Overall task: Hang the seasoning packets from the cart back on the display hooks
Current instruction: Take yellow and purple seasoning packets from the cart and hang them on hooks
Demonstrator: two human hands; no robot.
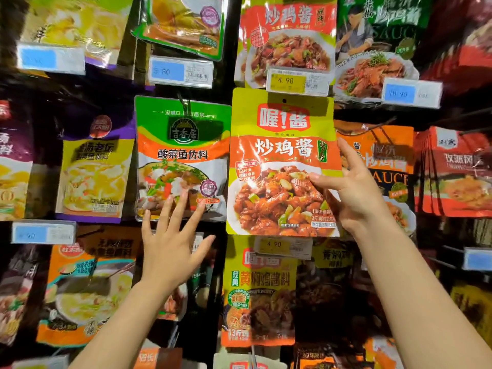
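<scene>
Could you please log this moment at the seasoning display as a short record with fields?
setting: wall of hanging seasoning packets with price tags
right hand: pinches the right edge of the yellow-orange packet
left hand: open, fingers spread, fingertips on the green-topped packet
yellow price tag: reads 4.90, just above the held packet

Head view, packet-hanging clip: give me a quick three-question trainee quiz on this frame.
1. True or false: the right hand pinches the yellow-and-orange chicken sauce packet at its right edge.
2. Multiple choice: the left hand is A) gripping a price tag, B) open with fingers spread, fingertips over the lower part of the green-topped fish seasoning packet, C) holding a hook.
3. Fill in: the yellow price tag just above the chicken sauce packet reads ____.

Key: 1 true; 2 B; 3 4.90
</scene>
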